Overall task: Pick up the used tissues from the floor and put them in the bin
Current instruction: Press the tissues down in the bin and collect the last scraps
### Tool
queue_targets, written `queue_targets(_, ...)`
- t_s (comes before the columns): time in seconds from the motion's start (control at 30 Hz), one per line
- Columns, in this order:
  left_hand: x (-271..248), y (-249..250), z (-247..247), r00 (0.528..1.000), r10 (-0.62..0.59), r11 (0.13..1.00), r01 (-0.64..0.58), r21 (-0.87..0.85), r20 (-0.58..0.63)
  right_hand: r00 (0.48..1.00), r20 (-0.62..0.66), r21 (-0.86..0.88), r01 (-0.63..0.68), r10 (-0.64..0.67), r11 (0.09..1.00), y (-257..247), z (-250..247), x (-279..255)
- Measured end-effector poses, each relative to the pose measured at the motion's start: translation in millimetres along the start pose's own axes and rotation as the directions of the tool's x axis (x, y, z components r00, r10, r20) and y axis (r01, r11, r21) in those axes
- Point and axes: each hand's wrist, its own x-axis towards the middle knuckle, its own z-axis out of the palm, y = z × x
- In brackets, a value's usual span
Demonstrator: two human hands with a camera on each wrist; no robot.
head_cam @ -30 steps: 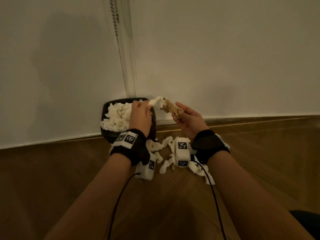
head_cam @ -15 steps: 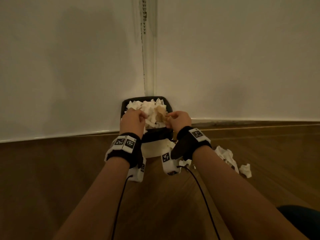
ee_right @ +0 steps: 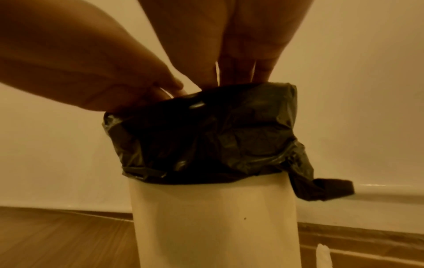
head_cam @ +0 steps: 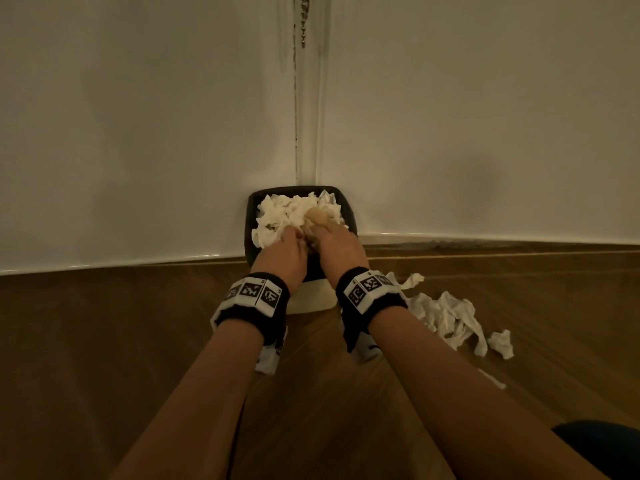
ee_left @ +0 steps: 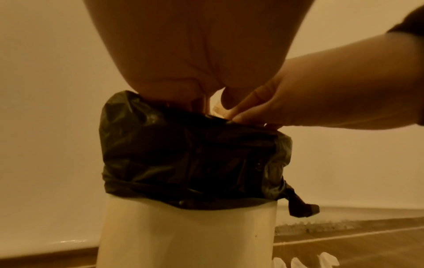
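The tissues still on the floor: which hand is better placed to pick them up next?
Probably the right hand. Both hands are at the bin, but the loose tissues lie on the floor on the right, beside the right wrist; the left hand would have to cross over.

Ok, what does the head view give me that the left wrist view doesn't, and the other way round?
Only the head view shows the tissues piled inside the bin, a brownish wad among them at the fingertips, and the loose tissues left on the floor to the right. Only the left wrist view shows the bin's pale side wall and the black liner folded down over it, with a loose tail hanging at the right. Both show the left hand and right hand together at the bin's rim.
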Motion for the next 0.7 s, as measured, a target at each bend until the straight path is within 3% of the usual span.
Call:
queue_targets(0.17, 5.1, 6.9, -2.9, 0.995, 0.069, 0.969, -0.085, 0.232, 0.076, 0.998, -0.046, -0.172, 0.027, -0.035, 0.985, -5.7, 7.2, -5.1)
queue_targets(0.33, 5.6, 5.4, -1.1, 0.993, 0.037, 0.92, -0.077, 0.384, 0.111, 0.969, 0.226, -0.136, 0.136, -0.103, 0.981, 0.1, 10.0, -0.1)
queue_targets(0.53, 16.8, 1.2, 2.1, 0.986, 0.014, 0.929, -0.074, 0.363, 0.166, 0.943, 0.327, -0.222, 0.139, -0.061, 0.965, 1.3, 10.5, 5.7)
queue_targets(0.7, 26.2, 6.5, 5.6, 0.987, -0.107, 0.936, 0.06, 0.347, 0.119, 0.95, 0.309, -0.286, 0.123, -0.03, 0.95, 1.7, 5.4, 10.5)
